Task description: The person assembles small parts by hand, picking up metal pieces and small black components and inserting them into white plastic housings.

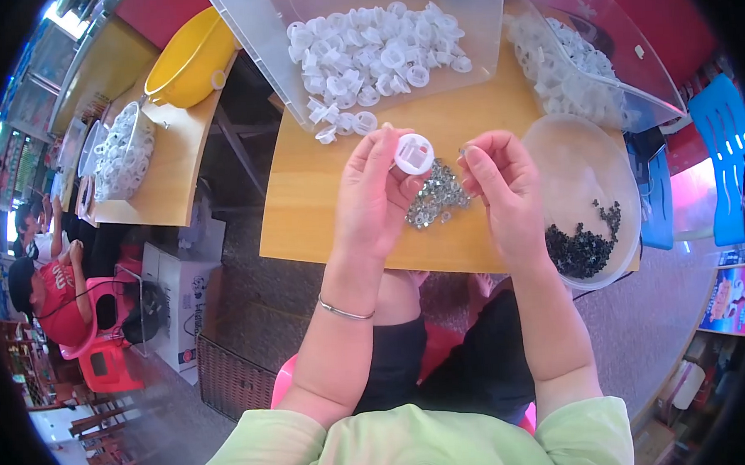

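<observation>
My left hand (372, 191) holds a small round white plastic housing (414, 154) between thumb and fingers, its recessed face turned up. To its right, the thumb and fingertips of my right hand (501, 173) pinch together on a tiny greyish piece (462, 152), too small to name. Between and below both hands, a heap of small shiny metal pieces (437, 198) lies on the wooden table (305, 210). Several white translucent plastic parts (347, 124) sit loose just beyond my left hand.
A clear bin (481, 61) of white parts stands at the far side, with another clear bin (653, 95) to its right. Small black parts (585, 248) lie in a round translucent tray (544, 154). On a side table are a yellow basin (186, 62) and more white parts (124, 156). Two people sit at left.
</observation>
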Action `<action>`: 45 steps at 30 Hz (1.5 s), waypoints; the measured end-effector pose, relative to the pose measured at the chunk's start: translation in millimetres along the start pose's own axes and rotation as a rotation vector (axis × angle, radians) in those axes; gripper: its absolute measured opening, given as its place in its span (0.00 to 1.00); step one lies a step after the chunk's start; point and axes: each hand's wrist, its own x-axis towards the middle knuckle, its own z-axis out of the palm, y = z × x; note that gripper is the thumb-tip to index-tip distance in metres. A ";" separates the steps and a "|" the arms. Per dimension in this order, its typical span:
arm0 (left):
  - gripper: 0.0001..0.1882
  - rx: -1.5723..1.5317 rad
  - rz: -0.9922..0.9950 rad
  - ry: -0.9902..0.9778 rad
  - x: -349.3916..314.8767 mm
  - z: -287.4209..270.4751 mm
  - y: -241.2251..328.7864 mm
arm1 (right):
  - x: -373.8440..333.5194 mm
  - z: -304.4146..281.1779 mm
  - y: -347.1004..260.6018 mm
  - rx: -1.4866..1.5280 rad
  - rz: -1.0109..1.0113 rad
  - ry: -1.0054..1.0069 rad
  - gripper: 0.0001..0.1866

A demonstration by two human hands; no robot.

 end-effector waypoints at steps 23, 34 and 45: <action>0.14 0.271 0.002 -0.162 1.0 -3.4 -4.6 | 2.0 -9.8 7.6 -0.109 0.025 -0.081 0.03; 0.13 0.300 0.046 -0.192 0.0 -7.6 -4.5 | 1.0 -3.8 11.4 -0.189 0.028 -0.090 0.03; 0.12 0.272 0.074 -0.157 -0.8 -3.8 -8.0 | -0.4 -0.6 13.0 -0.215 0.048 -0.065 0.04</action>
